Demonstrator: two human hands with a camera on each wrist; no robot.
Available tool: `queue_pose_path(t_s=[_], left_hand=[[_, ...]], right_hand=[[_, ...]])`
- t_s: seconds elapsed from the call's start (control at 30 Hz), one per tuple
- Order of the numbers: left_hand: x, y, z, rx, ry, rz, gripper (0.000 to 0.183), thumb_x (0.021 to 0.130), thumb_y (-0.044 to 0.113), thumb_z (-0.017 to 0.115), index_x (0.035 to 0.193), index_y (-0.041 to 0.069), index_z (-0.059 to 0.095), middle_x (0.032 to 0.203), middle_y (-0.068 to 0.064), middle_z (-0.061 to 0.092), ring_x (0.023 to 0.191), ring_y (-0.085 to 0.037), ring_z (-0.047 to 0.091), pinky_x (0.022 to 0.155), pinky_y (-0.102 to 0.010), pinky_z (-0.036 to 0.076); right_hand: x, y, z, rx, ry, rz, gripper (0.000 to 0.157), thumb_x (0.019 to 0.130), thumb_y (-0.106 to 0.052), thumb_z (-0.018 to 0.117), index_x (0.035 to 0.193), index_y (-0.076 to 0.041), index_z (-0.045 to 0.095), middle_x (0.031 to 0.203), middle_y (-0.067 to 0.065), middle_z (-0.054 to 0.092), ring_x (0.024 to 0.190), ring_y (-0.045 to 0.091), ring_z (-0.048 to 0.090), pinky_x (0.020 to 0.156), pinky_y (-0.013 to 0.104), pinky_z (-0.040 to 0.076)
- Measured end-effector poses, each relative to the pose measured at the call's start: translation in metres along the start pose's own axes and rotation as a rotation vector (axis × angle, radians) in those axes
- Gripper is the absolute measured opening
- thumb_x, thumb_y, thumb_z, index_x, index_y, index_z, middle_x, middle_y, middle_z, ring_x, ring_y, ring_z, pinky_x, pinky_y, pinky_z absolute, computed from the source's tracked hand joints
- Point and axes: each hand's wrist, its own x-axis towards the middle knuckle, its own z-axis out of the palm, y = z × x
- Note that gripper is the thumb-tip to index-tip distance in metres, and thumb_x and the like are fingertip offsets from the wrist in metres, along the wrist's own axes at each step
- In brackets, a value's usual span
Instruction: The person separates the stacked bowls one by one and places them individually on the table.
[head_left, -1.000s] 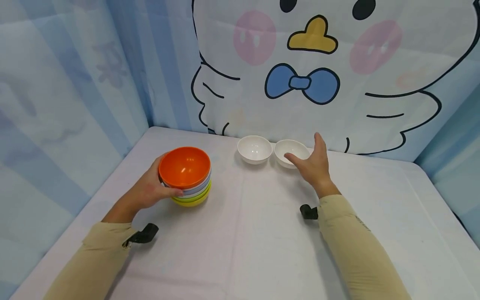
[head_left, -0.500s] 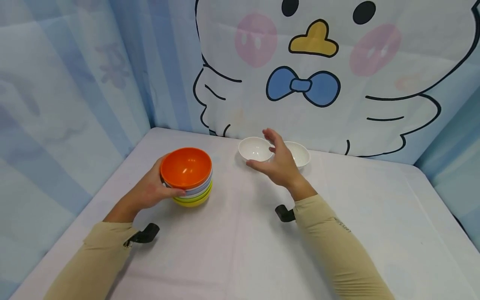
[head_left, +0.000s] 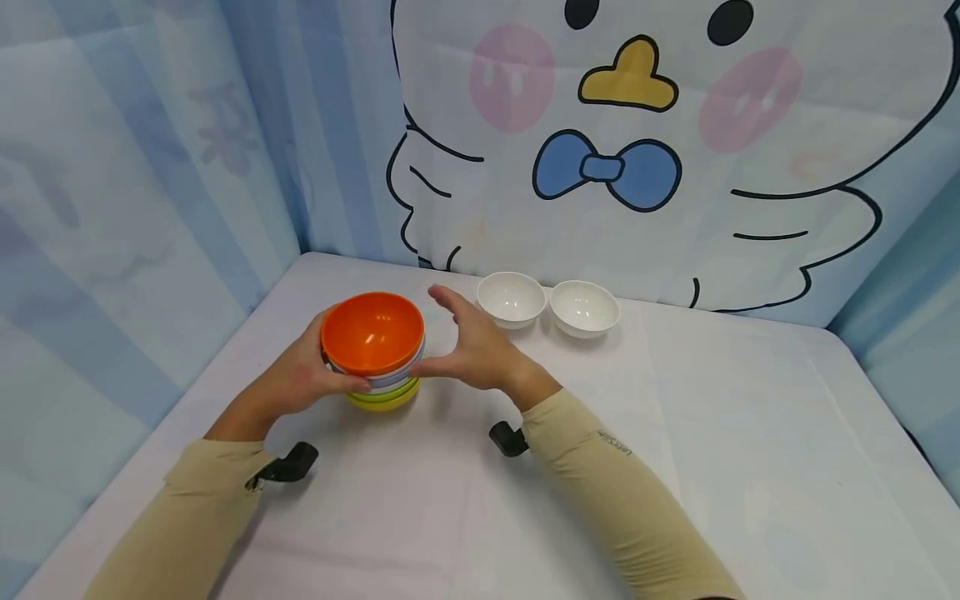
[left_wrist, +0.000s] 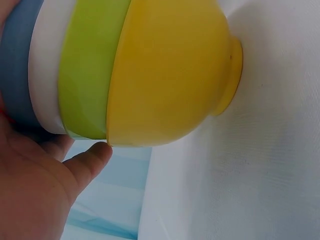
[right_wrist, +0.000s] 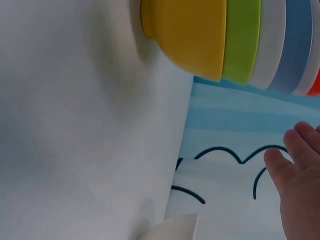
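Orange-topped bowl stack [head_left: 372, 346], 2 white bowls [head_left: 511, 298], white table [head_left: 750, 433]

White-clothed table [head_left: 750, 433]: bowl stack [head_left: 378, 354], two white bowls [head_left: 547, 304]

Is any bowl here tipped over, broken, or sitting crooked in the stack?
Nothing stands out. The stack sits level on the table, orange bowl on top, left hand holding it. Both white bowls stand upright.

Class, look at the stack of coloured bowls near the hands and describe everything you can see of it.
The stack of bowls is nested upright on the white table: orange on top, then blue, white, green, and a footed yellow bowl at the bottom. They look like smooth plastic. The left hand holds its side; the right hand is at the other side.
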Motion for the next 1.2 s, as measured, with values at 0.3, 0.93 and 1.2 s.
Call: queue_pose_path(t_s=[0.3,0.93,1.2], left_hand=[[0.0,0.0,-0.002,0.011,-0.01,0.033,0.1,0.08,0.002,0.083,0.154,-0.002,0.017,0.15,-0.021,0.035,0.133,-0.04,0.038,0.1,-0.057,0.046],[-0.001,-0.005,-0.002,-0.003,-0.025,0.037,0.096,0.081,0.004,0.082,0.153,0.0,0.019,0.151,-0.018,0.035,0.133,-0.037,0.038,0.103,-0.055,0.044],[0.001,-0.004,-0.002,-0.006,-0.024,0.041,0.096,0.081,0.003,0.082,0.153,0.0,0.019,0.151,-0.017,0.035,0.134,-0.037,0.037,0.103,-0.055,0.044]], right_hand=[[0.017,-0.012,0.017,0.081,-0.067,-0.02,0.1,0.079,-0.033,0.084,0.157,-0.008,0.027,0.157,0.004,0.037,0.137,0.019,0.041,0.108,0.036,0.041],[0.023,-0.013,0.034,0.142,-0.057,-0.004,0.104,0.076,-0.034,0.084,0.157,-0.008,0.023,0.15,0.004,0.041,0.128,0.019,0.046,0.097,0.032,0.05],[0.022,-0.012,0.036,0.154,-0.02,-0.017,0.102,0.077,-0.033,0.083,0.156,-0.007,0.024,0.149,0.005,0.043,0.127,0.02,0.047,0.094,0.032,0.052]])
